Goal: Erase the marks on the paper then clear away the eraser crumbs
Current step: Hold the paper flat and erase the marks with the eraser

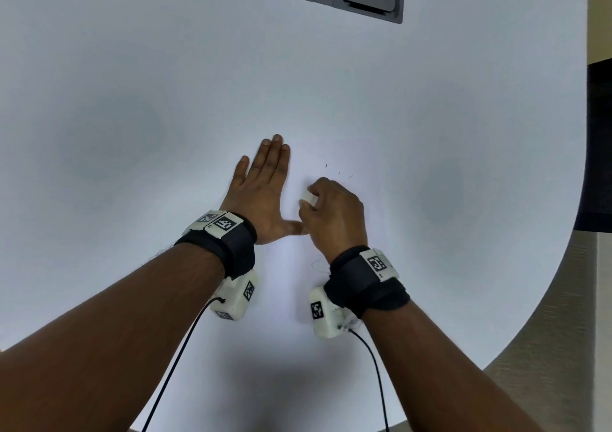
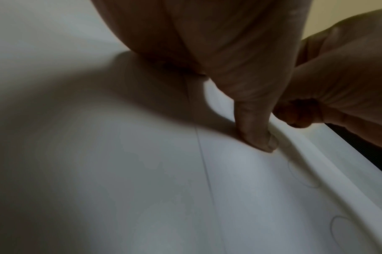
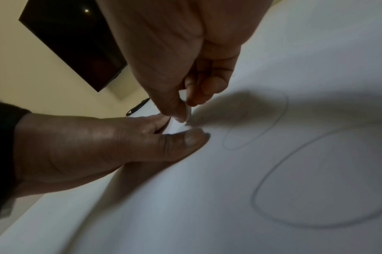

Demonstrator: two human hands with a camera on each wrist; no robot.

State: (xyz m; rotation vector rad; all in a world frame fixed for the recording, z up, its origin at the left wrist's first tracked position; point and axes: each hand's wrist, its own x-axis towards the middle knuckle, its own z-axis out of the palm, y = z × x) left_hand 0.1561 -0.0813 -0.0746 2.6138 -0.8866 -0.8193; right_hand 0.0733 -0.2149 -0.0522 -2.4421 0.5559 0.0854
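With right hand (image 1: 334, 213), pinches eraser (image 1: 308, 196) between thumb and fingertips, low over paper (image 3: 185, 197); cannot tell whether it touches the sheet. With left hand (image 1: 265, 193), presses paper down, fingers straight and together, thumb stretched out towards the eraser, tip just beside it.

Leaves pencil loops (image 3: 257, 189) unrubbed on the sheet under the right wrist. Shows a few dark flecks (image 1: 326, 165) beyond the right hand, either strokes or crumbs, too small to tell. Lies on white table (image 1: 132, 100), hardly distinct from it from the head view.

Likely troubles from here:
- Buckling or creasing. Seems to rise already in a ridge beside the left thumb, from the left wrist view. Would crumple or tear on a hard stroke towards that ridge, or with less weight from the left hand.
- Sliding. Holds down one side only, so could drag the whole sheet with a long stroke away from the left palm.
- Bumping the thumb. Sits so near the eraser that a stroke that way probably ends short, with grey left behind.
- Smearing. Could smudge the loops by dragging the right wrist across them.
- Scattering. Could send crumbs onto the table with a careless sweep, pale ones hard to find against white.
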